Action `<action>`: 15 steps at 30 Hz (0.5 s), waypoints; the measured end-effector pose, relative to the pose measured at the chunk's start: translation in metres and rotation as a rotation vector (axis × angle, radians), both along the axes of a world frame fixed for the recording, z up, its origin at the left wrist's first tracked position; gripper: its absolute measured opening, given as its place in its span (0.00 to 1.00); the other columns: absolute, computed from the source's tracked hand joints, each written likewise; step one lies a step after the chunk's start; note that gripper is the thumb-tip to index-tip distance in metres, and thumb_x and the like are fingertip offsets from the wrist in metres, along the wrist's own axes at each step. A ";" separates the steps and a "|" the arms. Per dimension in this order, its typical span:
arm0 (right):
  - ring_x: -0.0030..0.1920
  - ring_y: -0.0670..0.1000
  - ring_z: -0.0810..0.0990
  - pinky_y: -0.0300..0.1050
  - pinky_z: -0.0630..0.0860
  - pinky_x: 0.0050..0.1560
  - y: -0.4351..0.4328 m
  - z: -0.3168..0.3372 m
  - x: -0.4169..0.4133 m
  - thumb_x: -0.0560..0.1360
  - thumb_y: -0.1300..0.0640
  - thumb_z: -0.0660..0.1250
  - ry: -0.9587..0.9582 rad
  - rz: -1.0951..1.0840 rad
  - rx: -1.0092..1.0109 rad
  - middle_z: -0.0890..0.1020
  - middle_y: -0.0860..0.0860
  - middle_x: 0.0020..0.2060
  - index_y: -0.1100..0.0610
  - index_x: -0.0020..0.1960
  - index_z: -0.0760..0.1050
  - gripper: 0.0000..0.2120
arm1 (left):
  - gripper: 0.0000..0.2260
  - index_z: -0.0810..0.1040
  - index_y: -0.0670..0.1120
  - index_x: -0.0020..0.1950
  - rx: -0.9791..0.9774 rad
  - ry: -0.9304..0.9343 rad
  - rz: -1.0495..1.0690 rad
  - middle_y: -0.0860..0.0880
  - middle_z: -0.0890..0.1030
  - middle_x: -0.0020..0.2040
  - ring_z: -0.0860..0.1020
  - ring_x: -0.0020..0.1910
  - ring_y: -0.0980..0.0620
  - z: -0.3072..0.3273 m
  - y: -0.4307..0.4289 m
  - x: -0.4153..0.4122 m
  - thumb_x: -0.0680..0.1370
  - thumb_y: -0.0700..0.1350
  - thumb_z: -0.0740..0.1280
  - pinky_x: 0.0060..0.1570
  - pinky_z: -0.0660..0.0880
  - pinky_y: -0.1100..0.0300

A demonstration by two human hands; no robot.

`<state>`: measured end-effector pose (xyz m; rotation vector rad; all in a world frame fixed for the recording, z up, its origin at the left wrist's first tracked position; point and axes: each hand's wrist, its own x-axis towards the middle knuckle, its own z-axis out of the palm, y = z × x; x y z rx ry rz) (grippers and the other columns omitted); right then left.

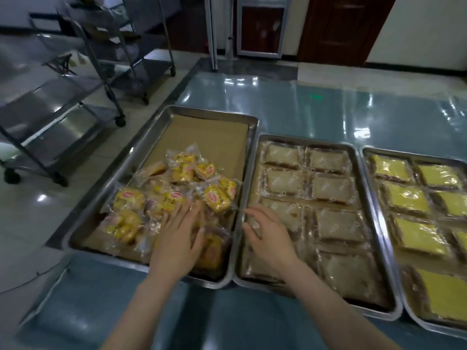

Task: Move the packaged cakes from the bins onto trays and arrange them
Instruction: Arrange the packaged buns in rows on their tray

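Landmark: paper-lined tray [217,112], steel, leftmost of three on the blue bench [303,107].

- Packaged cakes [177,193]: small yellow cakes in clear wrappers with red oval labels, heaped loose in the near half of the paper-lined tray. They overlap and are tilted every way. The far half shows only the brown paper liner [207,142]. Reads as tipped out in bulk, with sorting into rows to follow.
- Left hand [177,238]: palm down on the near-right part of the heap, fingers straight and spread, touching the wrappers. No packet is pinched or closed on. The flat spread looks meant to level or push the pile apart rather than lift one piece.
- Right hand [267,236]: just right of the paper-lined tray, above the seam where it meets the next tray. Fingers loosely curved and apart, holding nothing. Whether the fingertips touch the rim I cannot tell. Probably poised to come in on the heap from the right.
- Middle tray [303,138], edge to edge with the landmark's right side: pale flat cakes [328,183] in clear wrap, laid in two neat columns and full.
- Third tray [414,152], further right: flat yellow-topped cakes [404,198], same tidy grid, partly out of frame.
- No bin in view.
- Wheeled steel racks [75,97] stand on the floor, left of and beyond the landmark.

Judgement: two trays arranged, one in hand. The slippery wrappers may slide when pushed.
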<state>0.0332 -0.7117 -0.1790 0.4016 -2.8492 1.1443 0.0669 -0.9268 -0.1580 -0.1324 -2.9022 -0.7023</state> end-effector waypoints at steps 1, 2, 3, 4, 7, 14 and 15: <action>0.66 0.45 0.68 0.37 0.61 0.67 -0.023 0.001 -0.004 0.77 0.54 0.65 0.017 -0.020 -0.027 0.73 0.46 0.64 0.52 0.64 0.75 0.16 | 0.24 0.61 0.51 0.74 0.001 -0.002 -0.003 0.51 0.59 0.75 0.47 0.73 0.59 0.000 -0.023 -0.004 0.79 0.48 0.61 0.73 0.48 0.54; 0.65 0.43 0.67 0.36 0.60 0.68 -0.046 0.002 -0.008 0.77 0.55 0.65 0.029 -0.046 -0.056 0.72 0.44 0.62 0.51 0.64 0.75 0.15 | 0.24 0.61 0.51 0.74 -0.003 -0.007 -0.005 0.51 0.60 0.75 0.48 0.73 0.58 -0.001 -0.046 -0.008 0.79 0.48 0.61 0.73 0.50 0.53; 0.65 0.40 0.64 0.32 0.58 0.67 -0.068 0.003 -0.012 0.77 0.56 0.66 0.041 -0.067 -0.079 0.72 0.42 0.62 0.51 0.63 0.76 0.15 | 0.24 0.62 0.51 0.74 -0.009 -0.014 -0.003 0.50 0.61 0.75 0.50 0.74 0.56 -0.002 -0.069 -0.013 0.79 0.49 0.61 0.72 0.51 0.52; 0.64 0.38 0.63 0.29 0.56 0.67 -0.089 0.003 -0.016 0.76 0.56 0.66 0.054 -0.077 -0.094 0.72 0.42 0.61 0.51 0.63 0.76 0.15 | 0.24 0.62 0.50 0.74 -0.016 -0.021 0.000 0.50 0.61 0.75 0.53 0.74 0.54 -0.002 -0.091 -0.019 0.79 0.49 0.62 0.72 0.51 0.52; 0.64 0.44 0.68 0.41 0.64 0.68 -0.135 0.007 -0.027 0.76 0.58 0.66 0.072 -0.090 -0.083 0.74 0.47 0.62 0.53 0.61 0.76 0.14 | 0.24 0.63 0.50 0.74 -0.031 -0.033 -0.028 0.49 0.63 0.74 0.57 0.74 0.49 -0.001 -0.142 -0.040 0.78 0.47 0.62 0.71 0.52 0.54; 0.63 0.45 0.70 0.50 0.69 0.66 -0.170 0.014 -0.046 0.78 0.54 0.65 0.079 -0.229 -0.019 0.76 0.44 0.60 0.50 0.60 0.76 0.11 | 0.24 0.59 0.57 0.74 -0.010 -0.074 -0.162 0.54 0.57 0.75 0.49 0.73 0.59 -0.004 -0.184 -0.080 0.78 0.52 0.57 0.72 0.43 0.54; 0.63 0.45 0.70 0.50 0.69 0.66 -0.173 0.014 -0.049 0.78 0.55 0.65 0.061 -0.238 0.005 0.75 0.44 0.60 0.50 0.60 0.76 0.12 | 0.24 0.59 0.57 0.73 0.000 -0.078 -0.163 0.55 0.57 0.75 0.49 0.73 0.59 -0.005 -0.188 -0.086 0.78 0.52 0.58 0.71 0.43 0.54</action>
